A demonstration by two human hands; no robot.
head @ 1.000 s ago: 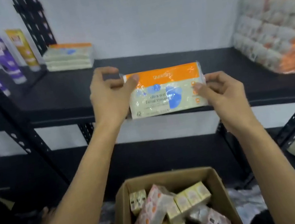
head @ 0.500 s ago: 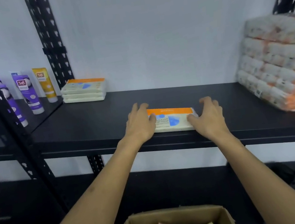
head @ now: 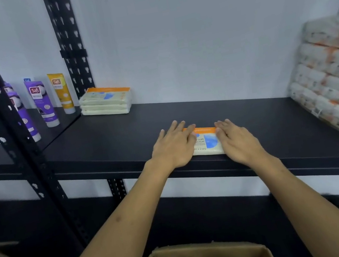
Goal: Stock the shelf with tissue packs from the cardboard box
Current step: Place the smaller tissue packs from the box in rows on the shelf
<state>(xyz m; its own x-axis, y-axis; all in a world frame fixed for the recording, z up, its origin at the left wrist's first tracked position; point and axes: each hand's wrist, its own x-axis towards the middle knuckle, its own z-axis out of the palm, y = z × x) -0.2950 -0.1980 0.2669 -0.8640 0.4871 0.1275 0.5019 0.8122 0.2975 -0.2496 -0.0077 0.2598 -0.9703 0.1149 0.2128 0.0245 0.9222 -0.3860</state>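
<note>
Shelf: a black metal shelf [head: 120, 137] ran across the view, with a white wall behind it.
Wrapped bundle: a large plastic-wrapped bale of tissue packs [head: 334, 76] leaned at the shelf's right end, cut off by the frame edge.
Cardboard box: the cardboard box [head: 211, 254] sat open below the shelf, with only its top rim and a few small packs showing.
Stack: a stack of tissue packs [head: 106, 101] lay at the back left, beside upright tubes [head: 41, 101] on the neighbouring shelf.
Tissue pack: one tissue pack [head: 206, 141] (orange strip, blue mark) lay flat near the shelf's front edge, well apart from the stack.
Hands: the left hand [head: 174, 148] and right hand [head: 238, 138] rested open, fingers straight, pressing on the pack's two ends.
Risk: the pack sat close to the front lip, so a careless withdrawal could probably drag it off into the box.
Hidden: both ends of the pack lay under the hands, its print was only partly legible, and the box's depth was out of view.
</note>
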